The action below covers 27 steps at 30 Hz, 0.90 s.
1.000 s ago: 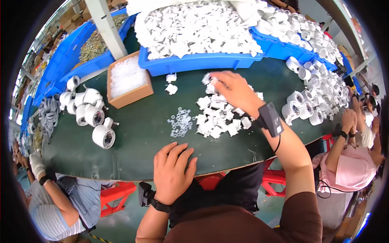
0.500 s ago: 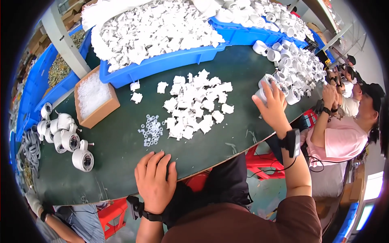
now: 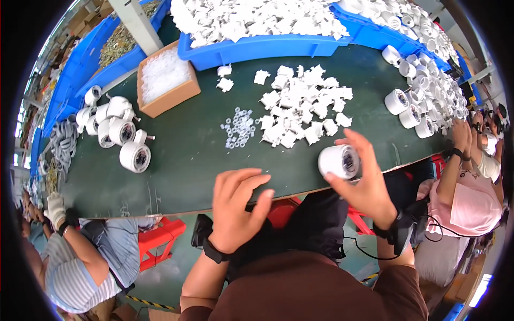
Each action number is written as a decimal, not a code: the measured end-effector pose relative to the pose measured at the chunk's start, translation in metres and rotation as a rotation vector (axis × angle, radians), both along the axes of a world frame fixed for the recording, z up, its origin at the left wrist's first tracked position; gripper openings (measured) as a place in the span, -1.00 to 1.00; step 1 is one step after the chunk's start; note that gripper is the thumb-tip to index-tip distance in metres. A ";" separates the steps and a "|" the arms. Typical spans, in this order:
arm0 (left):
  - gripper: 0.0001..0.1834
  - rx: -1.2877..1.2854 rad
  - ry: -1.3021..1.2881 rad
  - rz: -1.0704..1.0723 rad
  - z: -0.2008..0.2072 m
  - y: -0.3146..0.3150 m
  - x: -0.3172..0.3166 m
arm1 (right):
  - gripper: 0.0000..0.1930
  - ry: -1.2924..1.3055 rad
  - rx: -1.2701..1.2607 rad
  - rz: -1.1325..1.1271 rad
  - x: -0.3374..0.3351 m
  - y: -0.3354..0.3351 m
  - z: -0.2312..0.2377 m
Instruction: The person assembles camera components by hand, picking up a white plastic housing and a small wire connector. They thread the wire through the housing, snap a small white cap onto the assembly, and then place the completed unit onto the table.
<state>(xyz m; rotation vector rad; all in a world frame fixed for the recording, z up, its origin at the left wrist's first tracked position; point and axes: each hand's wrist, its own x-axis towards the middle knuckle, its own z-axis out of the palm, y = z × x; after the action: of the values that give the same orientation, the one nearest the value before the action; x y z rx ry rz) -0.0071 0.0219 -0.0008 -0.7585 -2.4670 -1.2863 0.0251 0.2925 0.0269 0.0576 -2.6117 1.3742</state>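
My right hand [image 3: 367, 182] grips a white round camera housing [image 3: 332, 162] with a dark lens face, near the front edge of the table. My left hand [image 3: 239, 206] hovers at the same edge, its fingers apart and nothing in them. Beyond the hands lies a heap of small white plastic brackets [image 3: 300, 109]. To its left is a scatter of small clear rings [image 3: 239, 128]. Three similar lensed housings [image 3: 410, 115] stand at the right, in front of a pile of white cups [image 3: 428, 80].
A blue bin [image 3: 257, 52] of white brackets stands at the back. Beside it sits a cardboard box [image 3: 170, 101] of clear small parts. White camera units [image 3: 120, 131] and grey coiled cables [image 3: 64, 144] lie at left. Co-workers sit on both sides; a gloved hand [image 3: 55, 210] rests at the left edge.
My right hand has taken a housing from the group at the right and brought it leftward and nearer. My left hand has lifted off the table edge and spread. The view has shifted too.
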 end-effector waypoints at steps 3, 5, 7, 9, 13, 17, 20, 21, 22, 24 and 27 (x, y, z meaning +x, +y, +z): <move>-0.43 0.089 -0.302 -0.112 0.026 0.008 0.011 | -0.10 0.194 0.157 0.269 0.000 -0.038 0.006; -0.32 0.170 -0.522 -0.135 0.029 0.005 0.011 | -0.20 0.336 0.249 0.525 -0.009 -0.053 0.012; -0.21 0.122 -0.377 -0.221 0.019 -0.002 0.010 | -0.21 0.436 0.304 0.711 -0.016 -0.061 0.010; -0.22 0.265 -0.454 -0.127 0.015 -0.008 0.016 | -0.19 0.358 0.255 0.622 -0.016 -0.065 0.012; -0.22 0.441 -0.460 -0.014 0.006 -0.017 0.025 | -0.18 -0.049 -0.290 0.388 -0.021 -0.066 -0.003; -0.24 0.165 -0.183 -0.014 0.003 -0.019 0.021 | -0.58 -0.419 -0.882 0.348 -0.028 -0.081 -0.009; -0.29 0.124 -0.167 0.005 0.000 -0.016 0.022 | -0.88 -0.434 -0.937 0.310 -0.036 -0.091 -0.003; -0.35 0.118 -0.161 0.025 0.001 -0.015 0.022 | -0.89 -0.404 -0.897 0.358 -0.037 -0.092 -0.003; -0.40 0.113 -0.154 0.045 0.002 -0.014 0.022 | -0.89 -0.374 -0.856 0.405 -0.038 -0.092 -0.002; -0.45 0.132 -0.100 0.074 0.004 -0.008 0.022 | -0.90 -0.398 -0.808 0.446 -0.036 -0.092 0.003; -0.51 0.121 -0.027 0.134 0.003 0.000 0.021 | -0.88 -0.258 -0.693 0.487 -0.030 -0.095 0.008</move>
<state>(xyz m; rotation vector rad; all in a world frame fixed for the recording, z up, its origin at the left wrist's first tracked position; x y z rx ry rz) 0.0140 0.0215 0.0018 -0.5398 -2.3897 -1.3885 -0.0051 0.1978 0.0349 0.4633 -2.2174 2.5299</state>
